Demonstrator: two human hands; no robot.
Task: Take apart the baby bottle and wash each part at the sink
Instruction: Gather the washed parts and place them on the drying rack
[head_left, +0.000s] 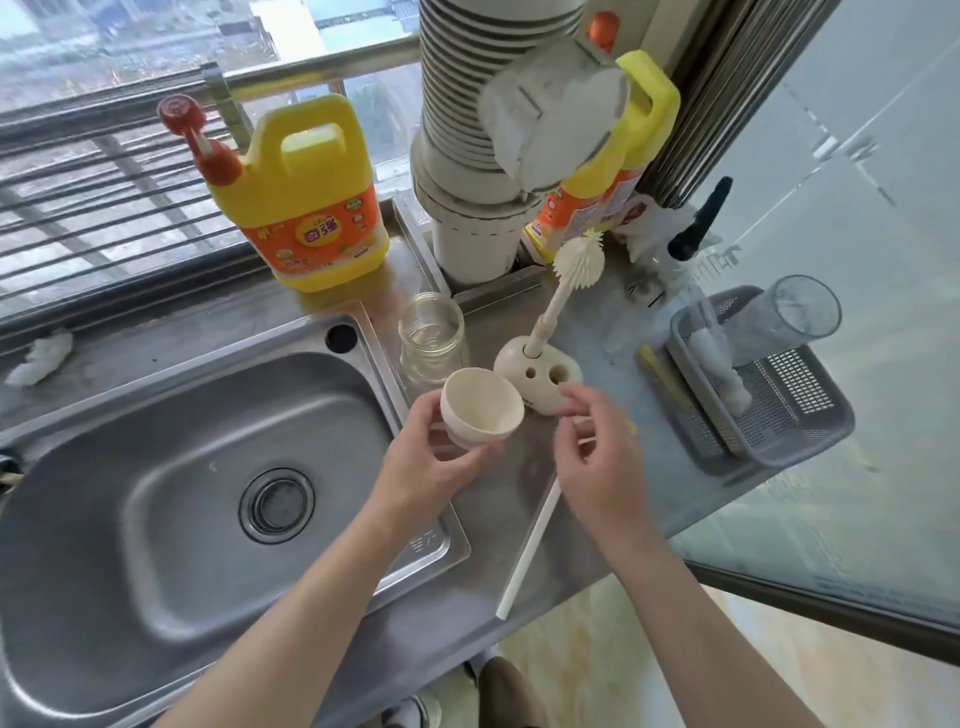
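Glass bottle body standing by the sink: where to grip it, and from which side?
Wrap the round side wall of the glass bottle just under the neck, coming from the sink side. It stands upright with its mouth open upward, so the wall offers an even surface. The brush stand crowds its right, and the left hand holding the cream cap sits in front.

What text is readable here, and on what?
"奇强": orange label on the yellow detergent jug at the window.
Smaller print on that label: too blurred to read.
Label on the second detergent bottle behind the vent pipe: partly hidden, unreadable.
Stamped mark on the sink rim: too faint to read.
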